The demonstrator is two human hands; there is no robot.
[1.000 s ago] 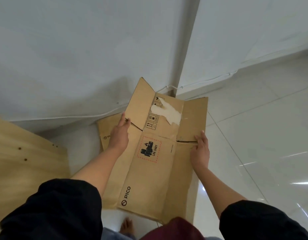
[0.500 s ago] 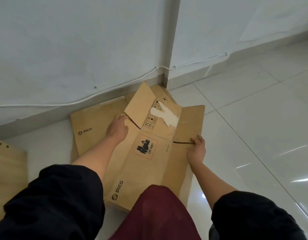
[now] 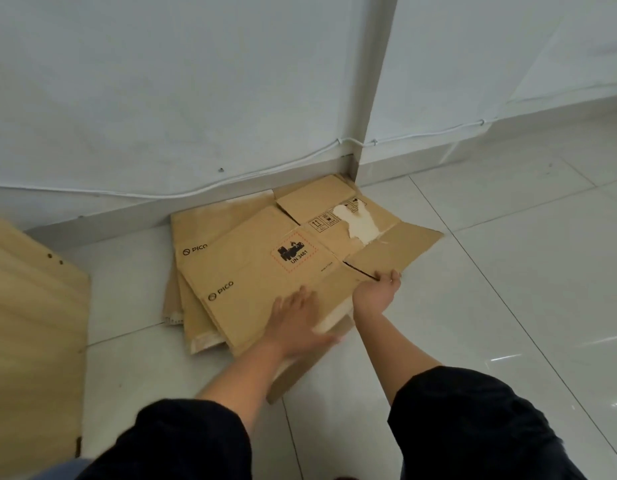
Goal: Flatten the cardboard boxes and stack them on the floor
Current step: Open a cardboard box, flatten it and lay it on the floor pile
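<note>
A flattened brown cardboard box (image 3: 265,271) with a PICO logo, a red-framed UN 3481 label and a torn white patch lies on top of a stack of flattened boxes (image 3: 210,223) on the floor by the wall. My left hand (image 3: 296,320) rests flat, fingers spread, on the near part of the top box. My right hand (image 3: 378,292) grips the box's right edge beside a slit where a flap (image 3: 393,249) begins. That flap sticks out to the right over the tiles.
A light wooden board (image 3: 33,327) lies at the left. A grey wall with a white cable (image 3: 265,173) along its base runs behind the stack, with a corner (image 3: 355,164) at its far end. Glossy white floor tiles (image 3: 507,271) spread to the right.
The top box has come down from a tilted, held position to lie flat on the stack. My left hand slid from the far left flap to the near side; my view dropped closer.
</note>
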